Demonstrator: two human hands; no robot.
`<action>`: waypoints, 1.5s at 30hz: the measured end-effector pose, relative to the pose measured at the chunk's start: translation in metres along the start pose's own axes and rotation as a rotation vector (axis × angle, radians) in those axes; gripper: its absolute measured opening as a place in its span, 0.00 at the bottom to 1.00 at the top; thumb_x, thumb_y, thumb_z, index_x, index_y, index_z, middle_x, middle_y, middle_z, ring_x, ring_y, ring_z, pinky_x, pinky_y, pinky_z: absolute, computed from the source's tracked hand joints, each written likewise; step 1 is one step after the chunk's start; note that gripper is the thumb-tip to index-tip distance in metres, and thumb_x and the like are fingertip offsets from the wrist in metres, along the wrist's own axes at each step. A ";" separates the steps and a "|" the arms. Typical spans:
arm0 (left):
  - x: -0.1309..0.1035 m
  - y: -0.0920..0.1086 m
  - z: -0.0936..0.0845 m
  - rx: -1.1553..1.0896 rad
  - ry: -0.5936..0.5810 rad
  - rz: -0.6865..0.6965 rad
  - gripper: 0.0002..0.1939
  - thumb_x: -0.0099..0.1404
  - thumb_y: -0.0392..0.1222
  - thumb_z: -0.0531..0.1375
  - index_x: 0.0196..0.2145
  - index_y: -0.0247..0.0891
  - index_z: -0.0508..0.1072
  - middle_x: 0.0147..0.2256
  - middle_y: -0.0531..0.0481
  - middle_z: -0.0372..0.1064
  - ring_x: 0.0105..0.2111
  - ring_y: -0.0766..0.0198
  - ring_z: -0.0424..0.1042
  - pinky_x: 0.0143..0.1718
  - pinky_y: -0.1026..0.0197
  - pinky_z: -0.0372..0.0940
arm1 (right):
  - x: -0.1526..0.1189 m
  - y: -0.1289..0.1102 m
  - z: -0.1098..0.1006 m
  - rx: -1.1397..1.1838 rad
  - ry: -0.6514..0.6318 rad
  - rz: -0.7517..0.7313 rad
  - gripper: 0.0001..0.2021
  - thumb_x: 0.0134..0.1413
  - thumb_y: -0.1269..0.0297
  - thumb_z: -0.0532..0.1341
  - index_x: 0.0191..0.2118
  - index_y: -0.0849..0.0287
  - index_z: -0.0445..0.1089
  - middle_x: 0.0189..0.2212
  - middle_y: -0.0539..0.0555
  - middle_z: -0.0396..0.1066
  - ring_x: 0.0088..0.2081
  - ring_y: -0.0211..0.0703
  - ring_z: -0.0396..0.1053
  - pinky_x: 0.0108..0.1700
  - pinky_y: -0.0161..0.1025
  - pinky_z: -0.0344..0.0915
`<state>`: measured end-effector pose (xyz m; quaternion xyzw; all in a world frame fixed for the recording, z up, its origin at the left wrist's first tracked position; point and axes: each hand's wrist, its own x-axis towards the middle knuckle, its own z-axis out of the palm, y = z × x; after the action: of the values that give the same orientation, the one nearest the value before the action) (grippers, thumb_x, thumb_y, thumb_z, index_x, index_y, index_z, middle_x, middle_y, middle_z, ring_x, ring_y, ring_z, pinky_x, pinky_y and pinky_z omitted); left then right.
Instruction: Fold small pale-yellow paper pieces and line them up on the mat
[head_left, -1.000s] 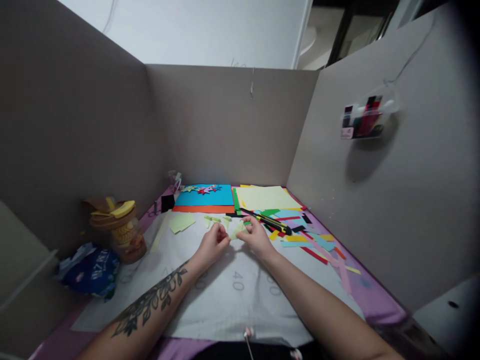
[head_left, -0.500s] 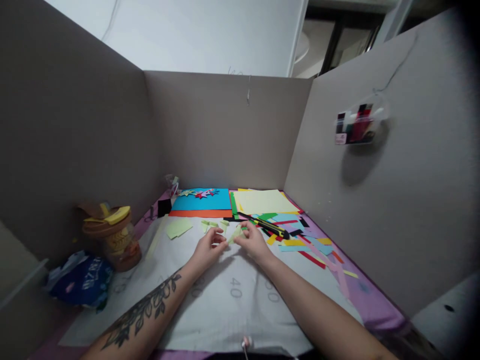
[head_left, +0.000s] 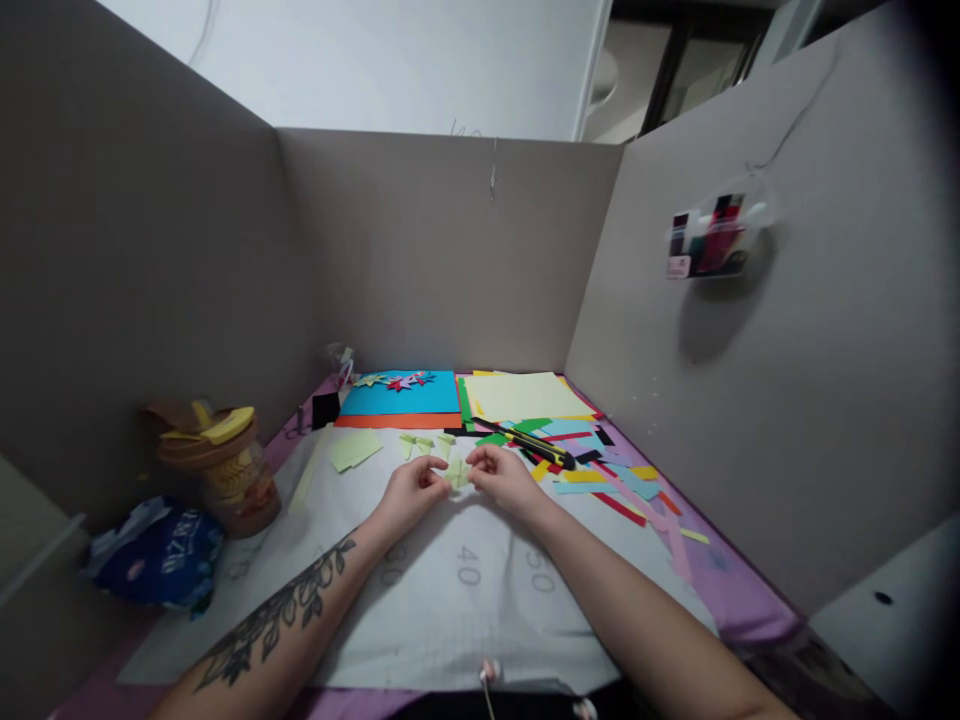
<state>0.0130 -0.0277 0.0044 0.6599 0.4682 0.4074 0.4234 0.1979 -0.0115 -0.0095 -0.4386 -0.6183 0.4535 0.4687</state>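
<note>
Between my hands is a small pale green piece of folded paper (head_left: 457, 473). My left hand (head_left: 414, 492) pinches its left edge with thumb and fingers. The fingers of my right hand (head_left: 504, 478) are closed on its right side. Just beyond my left hand lie several small folded green pieces (head_left: 424, 444). Farther left on the white mat (head_left: 352, 630) rests a stack of pale green paper squares (head_left: 355, 450). A black and yellow utility knife (head_left: 544, 450) lies beyond my right hand.
Coloured paper strips (head_left: 600, 480) are scattered on the right. Paper stars (head_left: 397, 381) lie on a blue sheet (head_left: 397, 400) at the back, beside a cream sheet (head_left: 525, 396). A brown cup (head_left: 238, 490) and a blue packet (head_left: 157, 555) stand left. Grey panels (head_left: 450, 250) enclose the table.
The green paper in my hands has turned from a slanted, pointed shape to a flatter, wider one. My hands have come slightly closer together. The view has shifted a little.
</note>
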 end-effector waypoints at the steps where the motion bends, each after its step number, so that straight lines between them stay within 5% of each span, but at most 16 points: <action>1: 0.000 0.000 0.000 -0.002 0.007 -0.005 0.16 0.49 0.38 0.60 0.37 0.32 0.69 0.21 0.54 0.68 0.21 0.68 0.64 0.23 0.67 0.57 | 0.001 0.001 -0.002 0.009 0.008 -0.002 0.09 0.39 0.70 0.60 0.32 0.60 0.65 0.19 0.45 0.64 0.21 0.34 0.63 0.25 0.32 0.57; 6: 0.000 -0.002 0.000 -0.071 0.040 -0.053 0.15 0.49 0.40 0.61 0.36 0.33 0.69 0.20 0.55 0.67 0.19 0.69 0.63 0.21 0.68 0.57 | 0.004 0.005 -0.001 0.096 0.105 -0.001 0.08 0.40 0.67 0.61 0.31 0.60 0.66 0.20 0.45 0.63 0.22 0.33 0.61 0.26 0.32 0.57; 11: 0.001 -0.003 0.004 -0.126 0.037 -0.054 0.13 0.49 0.41 0.62 0.33 0.33 0.68 0.20 0.55 0.66 0.20 0.69 0.63 0.21 0.68 0.57 | -0.003 0.001 0.017 0.221 -0.042 0.050 0.10 0.42 0.60 0.62 0.29 0.60 0.64 0.20 0.46 0.64 0.21 0.32 0.59 0.24 0.31 0.56; 18: 0.005 -0.010 0.005 -0.131 0.069 0.050 0.07 0.51 0.39 0.60 0.28 0.33 0.69 0.23 0.53 0.66 0.23 0.69 0.63 0.25 0.68 0.57 | -0.006 -0.004 0.035 0.189 0.054 0.039 0.07 0.39 0.66 0.62 0.24 0.60 0.62 0.16 0.43 0.60 0.19 0.31 0.56 0.22 0.30 0.51; 24: 0.005 -0.008 0.005 -0.171 0.074 0.025 0.06 0.50 0.37 0.58 0.28 0.33 0.69 0.23 0.53 0.66 0.23 0.70 0.63 0.25 0.68 0.56 | -0.007 -0.004 0.036 0.339 -0.001 0.142 0.06 0.38 0.68 0.61 0.27 0.60 0.63 0.15 0.44 0.63 0.16 0.31 0.57 0.20 0.29 0.52; 35: -0.001 0.009 0.004 -0.346 0.052 -0.036 0.06 0.46 0.35 0.55 0.26 0.35 0.68 0.18 0.58 0.61 0.19 0.71 0.59 0.22 0.68 0.55 | -0.005 -0.005 0.039 0.432 0.094 0.078 0.05 0.36 0.72 0.58 0.26 0.59 0.64 0.15 0.43 0.63 0.17 0.31 0.61 0.20 0.28 0.55; 45: -0.004 0.016 0.007 -0.509 0.056 -0.150 0.05 0.45 0.35 0.57 0.24 0.36 0.70 0.13 0.62 0.52 0.16 0.74 0.53 0.27 0.64 0.62 | -0.013 -0.019 0.026 0.507 0.037 0.105 0.05 0.33 0.72 0.61 0.24 0.60 0.69 0.16 0.47 0.68 0.20 0.34 0.66 0.24 0.30 0.61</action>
<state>0.0226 -0.0360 0.0165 0.4841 0.4100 0.4976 0.5915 0.1725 -0.0318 0.0025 -0.3467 -0.4526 0.6096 0.5508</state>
